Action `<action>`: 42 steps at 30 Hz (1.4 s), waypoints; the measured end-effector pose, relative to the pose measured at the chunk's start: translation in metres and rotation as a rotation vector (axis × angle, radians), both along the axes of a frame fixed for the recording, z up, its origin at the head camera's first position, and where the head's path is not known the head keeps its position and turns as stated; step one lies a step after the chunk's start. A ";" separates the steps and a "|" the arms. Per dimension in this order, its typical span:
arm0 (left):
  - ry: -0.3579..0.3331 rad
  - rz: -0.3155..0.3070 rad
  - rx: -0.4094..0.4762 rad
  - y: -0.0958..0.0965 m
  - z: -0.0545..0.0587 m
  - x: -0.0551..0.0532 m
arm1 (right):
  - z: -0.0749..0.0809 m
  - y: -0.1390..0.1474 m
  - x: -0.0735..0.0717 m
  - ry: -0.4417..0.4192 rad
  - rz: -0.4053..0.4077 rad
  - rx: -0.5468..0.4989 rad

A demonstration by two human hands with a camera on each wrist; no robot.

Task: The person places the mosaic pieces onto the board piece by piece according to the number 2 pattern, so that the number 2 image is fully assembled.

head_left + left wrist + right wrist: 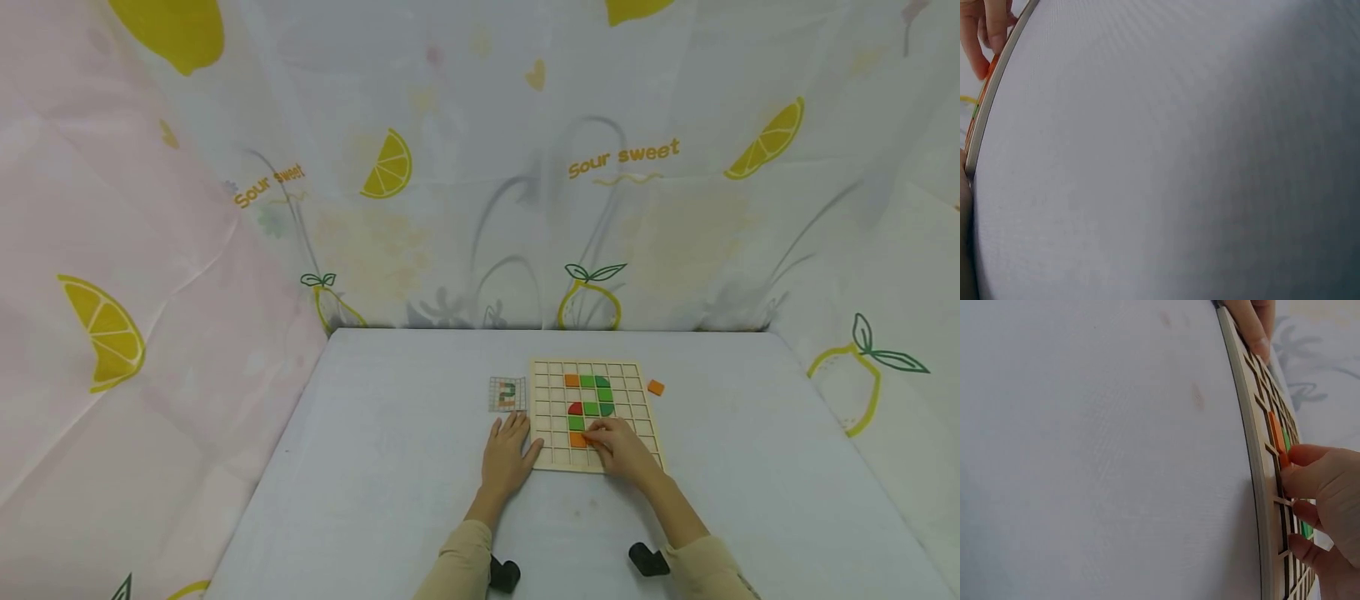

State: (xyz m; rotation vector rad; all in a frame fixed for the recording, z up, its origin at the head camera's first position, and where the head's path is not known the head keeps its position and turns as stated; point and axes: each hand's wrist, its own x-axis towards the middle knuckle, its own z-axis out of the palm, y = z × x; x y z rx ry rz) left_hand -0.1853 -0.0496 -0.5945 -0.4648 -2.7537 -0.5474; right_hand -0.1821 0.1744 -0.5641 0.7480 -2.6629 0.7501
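A wooden grid board [551, 457] lies on the table with coloured tiles set in its cells. My right hand [621, 450] is over the lower middle of the board. In the right wrist view its thumb and index finger pinch an orange tile [1284, 460], mostly covered by the fingertips. Beside it, another orange tile [577, 439] sits in a cell, with a green tile [576, 423] above. My left hand [506, 458] lies with fingers extended at the board's left edge, its thumb touching the board. Its fingertips are just below a small pattern card [507, 395].
A loose orange tile [656, 387] lies right of the board. More tiles on the board include a red one [575, 408] and a green one [587, 382]. The white table [360, 467] meets a lemon-printed cloth [450, 250] at the back and sides.
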 end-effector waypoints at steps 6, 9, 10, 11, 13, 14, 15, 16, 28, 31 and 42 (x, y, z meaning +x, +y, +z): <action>0.009 -0.001 0.003 0.001 0.001 0.000 | -0.006 0.000 0.005 0.089 -0.023 -0.025; 0.007 -0.005 0.008 0.001 0.001 0.000 | -0.011 -0.004 0.007 0.143 -0.073 -0.060; 0.007 -0.006 0.008 0.001 0.001 0.000 | -0.012 -0.006 0.008 0.160 -0.093 -0.071; 0.007 -0.005 0.008 0.001 0.001 0.000 | -0.014 -0.009 0.009 0.170 -0.115 -0.085; 0.009 -0.004 0.008 0.001 0.001 0.000 | -0.015 -0.015 0.011 0.180 -0.167 -0.097; 0.009 -0.002 0.006 0.000 0.001 0.000 | -0.015 -0.019 0.012 0.181 -0.195 -0.093; 0.007 -0.001 0.004 0.000 0.001 0.000 | -0.016 -0.022 0.013 0.180 -0.224 -0.085; 0.005 -0.001 0.005 0.000 0.001 0.000 | -0.016 -0.025 0.014 0.179 -0.252 -0.072; 0.008 -0.002 0.006 0.000 0.000 0.000 | -0.022 -0.042 0.024 0.181 -0.293 -0.009; -0.004 -0.001 0.004 0.000 0.000 0.000 | -0.021 -0.042 0.025 0.179 -0.294 -0.020; 0.018 -0.002 0.012 0.000 -0.001 -0.001 | -0.021 -0.020 0.018 0.162 -0.215 -0.190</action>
